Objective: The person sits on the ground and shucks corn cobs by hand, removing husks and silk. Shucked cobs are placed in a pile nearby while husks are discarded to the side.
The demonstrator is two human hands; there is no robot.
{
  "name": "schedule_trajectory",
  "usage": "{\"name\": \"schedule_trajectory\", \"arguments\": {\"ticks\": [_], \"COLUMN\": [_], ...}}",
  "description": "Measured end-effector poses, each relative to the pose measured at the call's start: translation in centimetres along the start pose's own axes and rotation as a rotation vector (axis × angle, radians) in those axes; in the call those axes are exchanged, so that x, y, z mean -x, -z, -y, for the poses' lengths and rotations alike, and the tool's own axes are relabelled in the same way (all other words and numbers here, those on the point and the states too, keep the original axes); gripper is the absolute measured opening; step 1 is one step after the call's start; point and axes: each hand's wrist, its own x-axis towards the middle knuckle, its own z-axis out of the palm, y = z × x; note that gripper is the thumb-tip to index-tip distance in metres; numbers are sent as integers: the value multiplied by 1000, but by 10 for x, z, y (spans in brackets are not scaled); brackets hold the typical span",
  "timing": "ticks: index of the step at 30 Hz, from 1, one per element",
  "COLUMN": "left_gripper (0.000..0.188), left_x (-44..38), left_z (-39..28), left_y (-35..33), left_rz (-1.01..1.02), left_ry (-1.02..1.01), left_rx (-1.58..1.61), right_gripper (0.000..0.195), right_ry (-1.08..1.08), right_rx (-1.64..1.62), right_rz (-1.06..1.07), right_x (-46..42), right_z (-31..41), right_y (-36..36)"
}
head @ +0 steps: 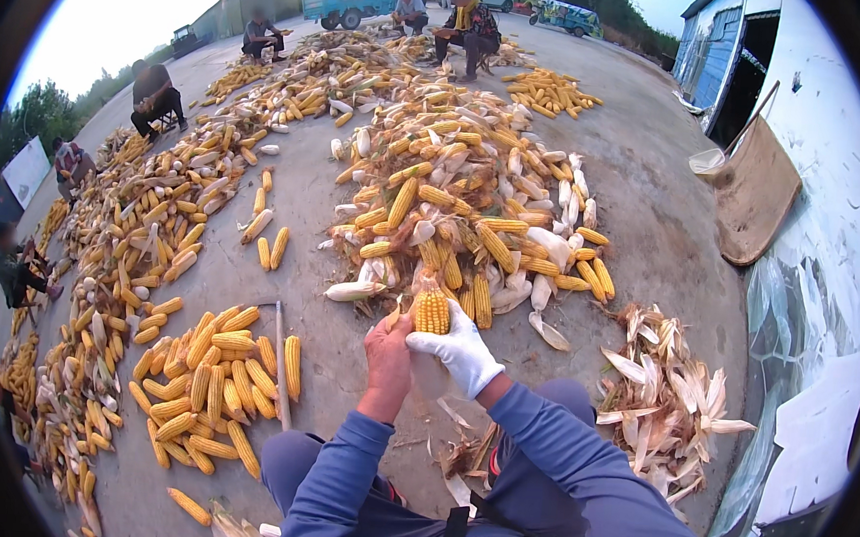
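An ear of yellow corn (432, 311) is held between my two hands, its kernels bare at the near end. My right hand (460, 350), in a white glove, grips the ear from the right. Bare and ungloved, my left hand (388, 347) is at the ear's left side, with a pale piece of husk (393, 318) at its fingertips. Directly beyond the hands rises a large heap of corn ears (442, 188), some in husk, some bare. A pile of bare ears (208, 388) lies to my left, and torn husks (665, 401) are heaped to my right.
A long-handled tool (281, 363) lies beside the left pile. A long corn heap (129, 243) runs along the left, where several people sit. A person (468, 31) sits beyond the central heap. A brown scoop-shaped container (756, 192) leans against the white wall (834, 175) at right.
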Motion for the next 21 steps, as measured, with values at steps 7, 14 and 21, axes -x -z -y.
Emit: {"name": "schedule_trajectory", "arguments": {"ticks": [7,14,21], "left_gripper": [21,15,18], "left_x": [-5,2,16], "left_z": [12,14,41], "left_y": [10,16,44], "left_rz": [-48,-33,145], "left_ry": [-278,-471,-191], "left_rx": [-546,-981,-1546], "right_gripper": [53,46,42], "right_ry": [37,71,311], "right_rx": [-35,-100,-316], "right_rz": [-21,-67,-343], "right_x": [0,-3,-23], "right_z": [-2,18,51], "right_y": [3,14,65]}}
